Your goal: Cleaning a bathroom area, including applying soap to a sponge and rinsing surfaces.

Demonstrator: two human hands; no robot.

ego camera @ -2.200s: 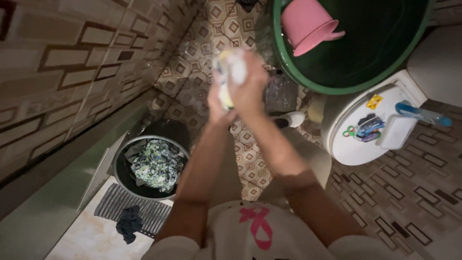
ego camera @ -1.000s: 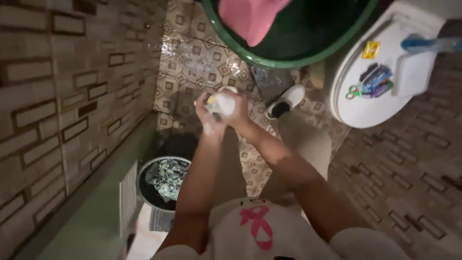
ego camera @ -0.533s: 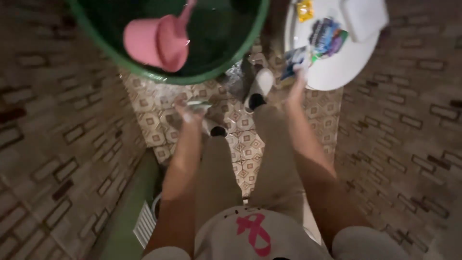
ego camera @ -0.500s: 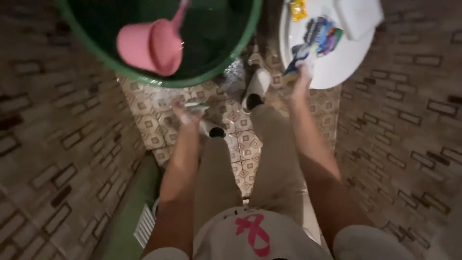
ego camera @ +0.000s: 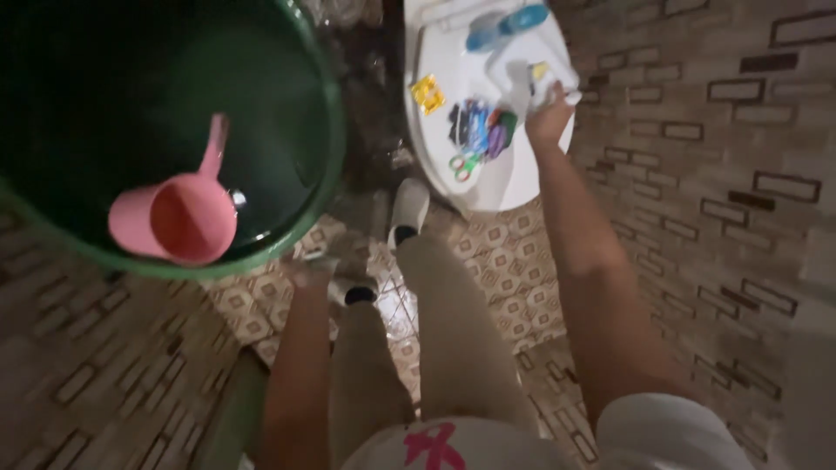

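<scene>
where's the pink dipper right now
In the head view the pink dipper sits at the left, inside the big green tub, near its lower rim with the handle pointing up. It is just above the person's left hand.

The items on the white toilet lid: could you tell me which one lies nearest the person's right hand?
The white soap dish, under the right hand; the yellow packet, scissors and blue brush lie farther off.

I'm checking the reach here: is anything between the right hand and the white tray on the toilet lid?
Nothing visible. The right hand is already at the white tray on the toilet lid; the scissors and coloured clips lie beside it.
</scene>
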